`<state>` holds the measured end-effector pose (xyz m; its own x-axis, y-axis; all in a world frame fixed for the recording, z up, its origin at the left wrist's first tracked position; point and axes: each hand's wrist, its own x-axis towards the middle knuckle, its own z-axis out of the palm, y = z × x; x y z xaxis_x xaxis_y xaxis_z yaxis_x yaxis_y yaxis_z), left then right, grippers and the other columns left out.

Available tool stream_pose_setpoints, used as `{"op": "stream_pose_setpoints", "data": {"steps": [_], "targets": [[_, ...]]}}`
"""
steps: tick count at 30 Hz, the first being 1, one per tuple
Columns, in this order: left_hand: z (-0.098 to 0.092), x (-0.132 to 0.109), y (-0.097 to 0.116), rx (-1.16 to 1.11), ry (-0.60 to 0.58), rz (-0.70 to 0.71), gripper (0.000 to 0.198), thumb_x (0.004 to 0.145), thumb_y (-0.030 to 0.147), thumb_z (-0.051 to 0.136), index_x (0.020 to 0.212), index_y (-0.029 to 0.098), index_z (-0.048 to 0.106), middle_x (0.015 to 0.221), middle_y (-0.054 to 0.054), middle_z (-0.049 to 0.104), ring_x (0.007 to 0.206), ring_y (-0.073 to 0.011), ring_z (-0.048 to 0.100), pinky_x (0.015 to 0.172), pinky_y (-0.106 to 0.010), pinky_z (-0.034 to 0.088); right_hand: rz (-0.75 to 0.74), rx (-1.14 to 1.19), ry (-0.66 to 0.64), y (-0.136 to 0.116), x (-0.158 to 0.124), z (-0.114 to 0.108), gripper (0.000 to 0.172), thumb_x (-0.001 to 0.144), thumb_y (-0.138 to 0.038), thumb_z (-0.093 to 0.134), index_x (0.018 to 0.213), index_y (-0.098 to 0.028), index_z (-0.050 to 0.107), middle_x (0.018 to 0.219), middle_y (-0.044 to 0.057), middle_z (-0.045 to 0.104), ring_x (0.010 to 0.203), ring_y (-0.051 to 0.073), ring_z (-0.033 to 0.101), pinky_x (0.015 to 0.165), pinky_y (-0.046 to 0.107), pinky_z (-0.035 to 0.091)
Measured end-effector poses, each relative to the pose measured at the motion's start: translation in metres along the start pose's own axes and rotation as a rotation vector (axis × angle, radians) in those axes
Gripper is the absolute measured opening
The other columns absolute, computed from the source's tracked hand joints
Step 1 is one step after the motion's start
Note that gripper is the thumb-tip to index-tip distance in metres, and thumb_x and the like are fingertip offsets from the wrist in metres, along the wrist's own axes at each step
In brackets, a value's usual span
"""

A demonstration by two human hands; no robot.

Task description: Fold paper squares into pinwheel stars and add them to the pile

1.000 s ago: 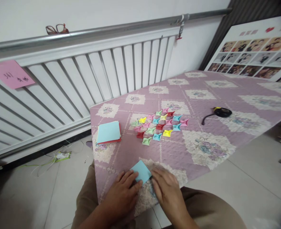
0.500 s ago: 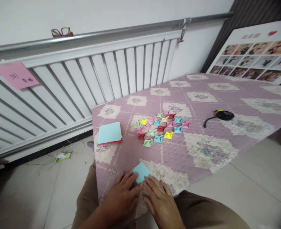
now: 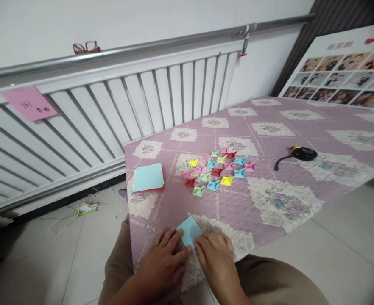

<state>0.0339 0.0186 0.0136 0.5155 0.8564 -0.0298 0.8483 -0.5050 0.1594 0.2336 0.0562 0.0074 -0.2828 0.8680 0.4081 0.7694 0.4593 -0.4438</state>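
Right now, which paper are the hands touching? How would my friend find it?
On the purple table, go to the near edge, where the left hand and right hand meet. The blue sheet lies between their fingertips. It is one loose sheet, not the stack or the small folded stars farther back.

light: soft, bright light is filling the room | shadows: a faint one is lying under the table [image 3: 269, 142] | blur: left hand [image 3: 164, 264] and right hand [image 3: 217, 260] at the table's near edge are looking a bit soft | edges: radiator [image 3: 110, 110] left of the table is looking bent; bottom corner right of the table is looking dark
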Motion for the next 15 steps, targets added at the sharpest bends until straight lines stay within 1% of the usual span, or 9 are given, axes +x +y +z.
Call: {"op": "stream_pose_setpoints", "data": {"steps": [3,6,8,11,15], "targets": [[0.0,0.001,-0.001,-0.012,-0.001,0.01,0.057,0.087,0.027,0.057,0.139,0.039,0.037,0.155,-0.004,0.019,0.138,-0.0308,0.023,0.108,-0.056,0.026,0.029,0.037,-0.155,-0.011,0.012,0.006,0.013,0.085,-0.018,0.059,0.077,-0.027,0.064,0.077,-0.003,0.064,0.081,0.018,0.058,0.088,0.039,0.03],[0.001,0.001,0.0,-0.015,-0.002,0.002,0.057,0.086,0.025,0.058,0.137,0.04,0.039,0.156,-0.004,0.015,0.138,-0.0319,0.022,0.108,-0.056,0.027,0.086,0.013,-0.221,-0.013,0.02,0.01,0.014,0.083,-0.017,0.061,0.073,-0.026,0.064,0.076,-0.002,0.064,0.081,0.019,0.056,0.084,0.039,0.029],[0.001,0.002,0.001,-0.012,0.005,-0.015,0.063,0.083,0.021,0.061,0.137,0.042,0.037,0.157,-0.004,0.01,0.139,-0.0335,0.021,0.107,-0.057,0.027,0.118,0.005,-0.239,-0.011,0.023,0.01,0.012,0.081,-0.018,0.064,0.072,-0.026,0.063,0.076,-0.002,0.064,0.08,0.019,0.056,0.08,0.038,0.029],[0.001,0.003,0.003,-0.015,0.021,-0.031,0.069,0.08,0.018,0.064,0.138,0.044,0.036,0.157,-0.003,0.001,0.139,-0.0357,0.019,0.106,-0.058,0.028,0.153,0.016,-0.243,-0.007,0.027,0.008,0.012,0.075,-0.02,0.071,0.071,-0.025,0.061,0.077,-0.003,0.064,0.08,0.02,0.055,0.079,0.037,0.028],[0.002,0.003,0.003,-0.021,0.022,-0.047,0.068,0.079,0.019,0.066,0.136,0.045,0.039,0.157,-0.002,-0.001,0.139,-0.0364,0.02,0.105,-0.057,0.029,0.173,0.013,-0.195,-0.002,0.034,0.008,0.015,0.072,-0.024,0.074,0.068,-0.024,0.059,0.076,-0.002,0.064,0.081,0.02,0.055,0.079,0.037,0.026]]}}
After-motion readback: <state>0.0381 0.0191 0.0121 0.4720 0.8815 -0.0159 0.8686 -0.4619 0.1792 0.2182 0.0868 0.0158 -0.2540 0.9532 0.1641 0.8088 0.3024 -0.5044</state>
